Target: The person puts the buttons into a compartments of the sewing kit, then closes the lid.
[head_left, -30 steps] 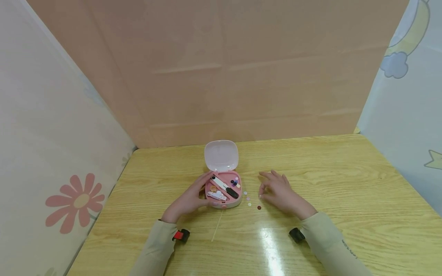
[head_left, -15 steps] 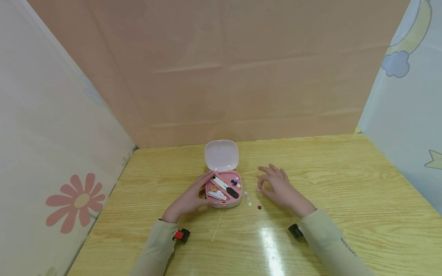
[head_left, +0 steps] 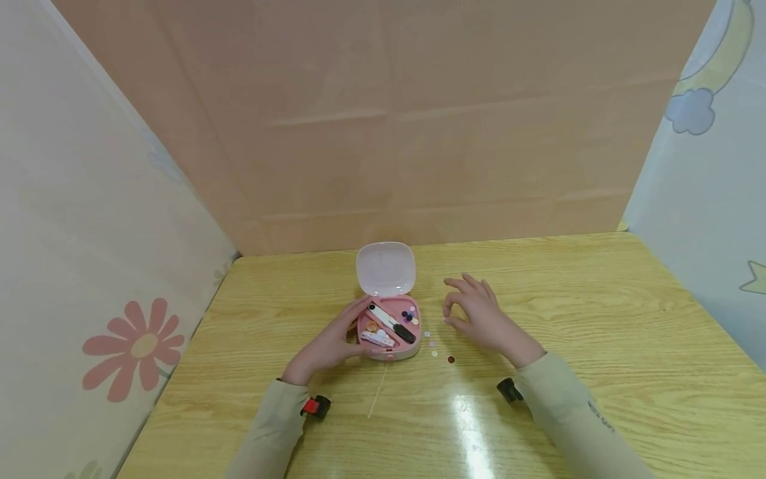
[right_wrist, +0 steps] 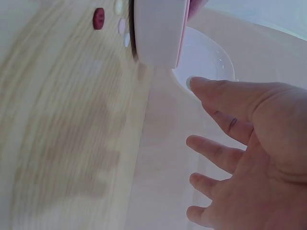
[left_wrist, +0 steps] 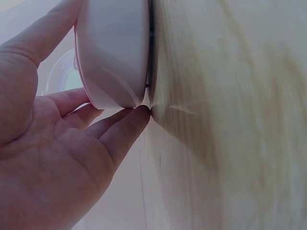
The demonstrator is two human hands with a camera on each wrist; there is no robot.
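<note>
Extending from the near edge, two beige sleeves [head_left: 269, 422] carry black wrist modules [head_left: 509, 390]. A thin pale stick [head_left: 376, 394] lies on the wood-grain table [head_left: 568, 293], just in front of the pink case [head_left: 409, 353]. A dark red button [head_left: 451, 359] lies nearest among the loose pieces; three pale buttons [head_left: 434, 354] form a short row beside the case's right side. Left hand [head_left: 328, 342]: thumb at the front, fingers at the left side, gripping the case, which sits on the table. Right hand [head_left: 483, 324]: raised right of the case, thumb and index fingertips together, pinching a small pale disc [right_wrist: 189, 83]; remaining fingers spread apart. Case contents: a white item [head_left: 378, 340] and an orange round piece [head_left: 372, 326] at left; a white-and-black tool [head_left: 392, 323], set diagonally; small mixed-colour buttons [head_left: 409, 315] at right. Behind these, the pale lid [head_left: 385, 269] is raised. At the far table edge rises a brown backdrop [head_left: 383, 153].
</note>
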